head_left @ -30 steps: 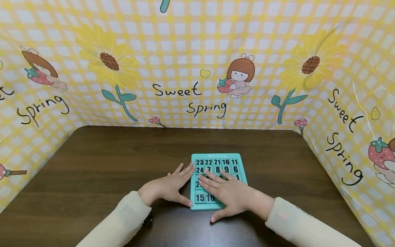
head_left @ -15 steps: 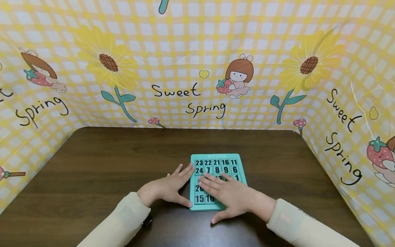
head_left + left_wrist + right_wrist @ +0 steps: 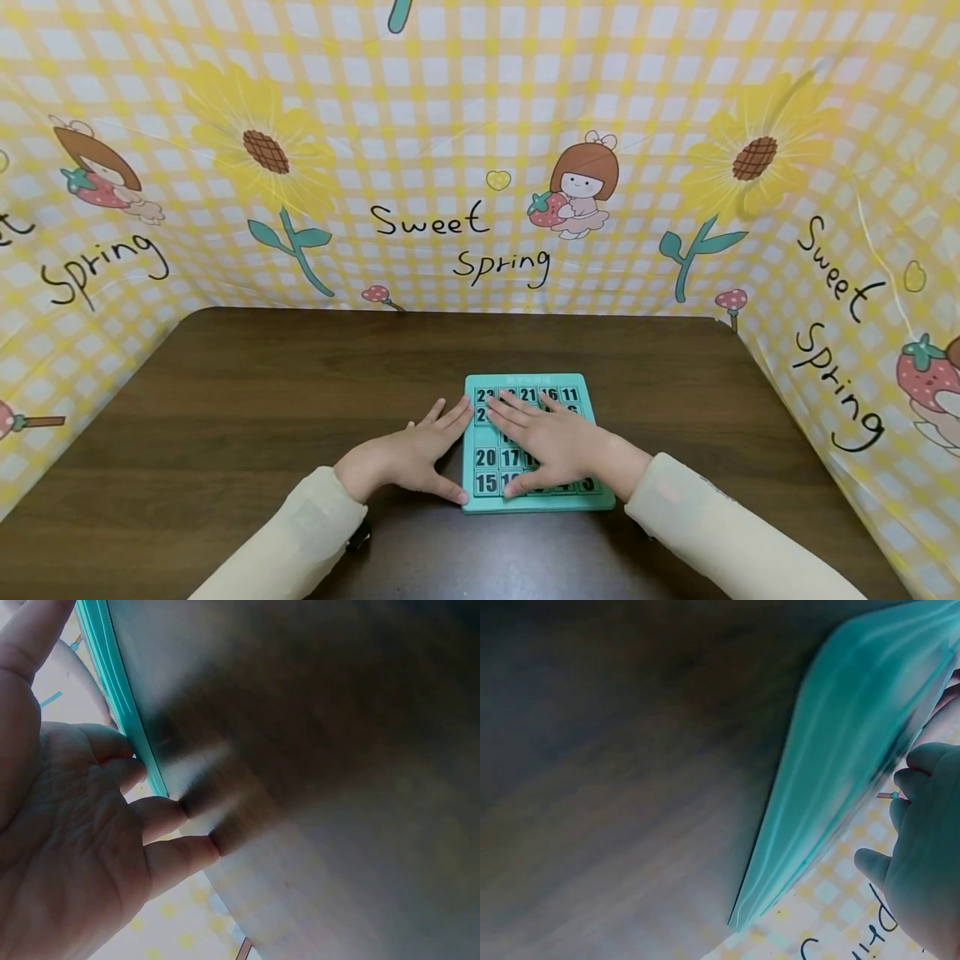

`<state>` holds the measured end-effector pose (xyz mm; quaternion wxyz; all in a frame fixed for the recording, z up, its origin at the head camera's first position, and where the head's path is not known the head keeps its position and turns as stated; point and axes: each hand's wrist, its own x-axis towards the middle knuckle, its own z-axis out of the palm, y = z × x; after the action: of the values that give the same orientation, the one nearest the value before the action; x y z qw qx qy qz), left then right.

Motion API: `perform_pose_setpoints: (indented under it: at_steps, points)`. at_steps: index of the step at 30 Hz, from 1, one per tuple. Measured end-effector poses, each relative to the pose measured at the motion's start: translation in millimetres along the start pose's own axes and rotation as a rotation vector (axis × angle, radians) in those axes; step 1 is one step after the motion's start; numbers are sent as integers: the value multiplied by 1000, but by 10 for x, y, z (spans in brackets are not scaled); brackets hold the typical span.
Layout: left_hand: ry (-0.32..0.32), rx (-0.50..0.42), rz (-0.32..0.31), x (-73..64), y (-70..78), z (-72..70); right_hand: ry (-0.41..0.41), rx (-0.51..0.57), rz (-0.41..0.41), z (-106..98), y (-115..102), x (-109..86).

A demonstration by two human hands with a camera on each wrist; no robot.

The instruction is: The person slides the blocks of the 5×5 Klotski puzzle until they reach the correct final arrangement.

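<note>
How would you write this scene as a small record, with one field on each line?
Main thing: teal number puzzle, flat on the brown table
Left hand: against the puzzle's left edge
Right hand: spread over the tiles, hiding several; contact unclear
Open slot: left column, just above tile 20
Backdrop: yellow-and-white checked cloth

The puzzle (image 3: 536,505) lies on the bench (image 3: 300,383), well apart from the cloth (image 3: 427,108) that stands behind the bench and along its left and right sides. The left hand (image 3: 410,456) is just left of the puzzle, thumb and fingers against its left edge. The right hand (image 3: 558,446) is over the tiles (image 3: 487,482) in the puzzle, its wrist above the puzzle's right edge
</note>
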<state>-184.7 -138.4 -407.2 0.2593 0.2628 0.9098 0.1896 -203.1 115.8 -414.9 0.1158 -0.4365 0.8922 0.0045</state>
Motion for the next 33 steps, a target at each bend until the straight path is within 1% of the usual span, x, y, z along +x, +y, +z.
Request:
perform_pose_setpoints:
  at_steps: [4, 8, 15, 23, 29, 33]
  points:
    - [-1, 0, 0, -2, -7, 3, -13, 6, 7, -8, -12, 36]
    - [-1, -6, 5, -3, -1, 4, -13, -15, -4, -2, -45, 30]
    - [-1, -17, 10, -1, -10, 1, 7, -39, -37, 22, -115, -30]
    - [-1, -16, 10, 1, -22, -2, -1, -14, -62, 27, -181, -115]
    - [4, -13, 9, 3, -22, 3, 2, -10, -76, 26, -176, -133]
    - [1, -16, 8, 7, -20, 6, 2, 4, -65, -6, -134, -115]
